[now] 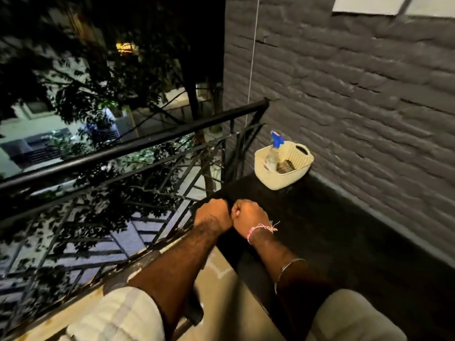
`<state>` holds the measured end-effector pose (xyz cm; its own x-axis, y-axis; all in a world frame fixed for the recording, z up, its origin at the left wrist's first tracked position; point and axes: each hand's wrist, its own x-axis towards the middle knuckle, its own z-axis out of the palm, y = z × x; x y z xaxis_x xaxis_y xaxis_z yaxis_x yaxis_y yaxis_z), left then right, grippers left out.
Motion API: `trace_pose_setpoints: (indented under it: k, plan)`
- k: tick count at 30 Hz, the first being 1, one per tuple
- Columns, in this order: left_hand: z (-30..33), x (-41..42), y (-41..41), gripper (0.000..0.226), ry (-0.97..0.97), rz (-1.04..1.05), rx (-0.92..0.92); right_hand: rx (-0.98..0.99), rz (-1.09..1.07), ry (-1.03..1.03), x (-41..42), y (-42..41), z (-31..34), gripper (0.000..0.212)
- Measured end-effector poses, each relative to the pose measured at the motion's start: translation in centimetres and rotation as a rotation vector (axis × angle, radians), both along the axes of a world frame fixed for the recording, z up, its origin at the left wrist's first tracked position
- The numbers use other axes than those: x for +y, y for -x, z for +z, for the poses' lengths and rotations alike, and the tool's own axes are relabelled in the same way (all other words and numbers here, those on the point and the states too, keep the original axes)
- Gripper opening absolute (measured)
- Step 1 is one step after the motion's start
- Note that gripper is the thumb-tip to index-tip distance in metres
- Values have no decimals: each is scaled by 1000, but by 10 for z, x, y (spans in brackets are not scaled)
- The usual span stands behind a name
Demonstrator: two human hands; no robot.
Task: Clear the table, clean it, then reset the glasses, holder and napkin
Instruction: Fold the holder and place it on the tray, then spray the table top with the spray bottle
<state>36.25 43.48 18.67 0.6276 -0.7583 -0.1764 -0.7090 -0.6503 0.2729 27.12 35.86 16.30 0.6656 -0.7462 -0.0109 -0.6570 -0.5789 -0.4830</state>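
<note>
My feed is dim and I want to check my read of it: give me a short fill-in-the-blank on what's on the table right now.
1. The cream basket stands at the table's far end, beside the grey ____ wall.
2. The spray bottle in the basket has a ____ trigger head.
3. The left hand and right hand are curled into ____ at the table's near edge.

Missing words: brick; blue; fists

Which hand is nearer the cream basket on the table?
Right. The right hand is fisted over the black table, short of the cream basket; the left hand sits beside it at the railing-side edge, slightly farther.
</note>
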Motion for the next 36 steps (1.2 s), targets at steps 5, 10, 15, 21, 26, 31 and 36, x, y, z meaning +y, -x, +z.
trace_pose_setpoints:
  k: [5, 10, 15, 21, 26, 31, 36]
  plan:
    - [7, -56, 34, 34, 14, -70, -19, -23, -72, 13, -51, 36, 6, 15]
    - [9, -108, 55, 37, 3, -123, -14, -44, -165, -7, -94, 66, 10, 15]
    - [-1, -163, 76, 43, 27, -192, 14, -48, -306, -66, -145, 95, 6, 15]
    - [-18, -222, 87, 40, 21, -304, 65, -9, -382, -103, -190, 109, -2, 19]
    - [-33, -275, 66, 34, -15, -397, 74, 83, -434, -164, -235, 89, -9, 25]
    - [-58, -314, 30, 37, -37, -405, 112, 81, -438, -216, -266, 61, -21, 29]
    - [-73, -337, 3, 37, -34, -408, 161, 64, -463, -283, -288, 33, -38, 33]
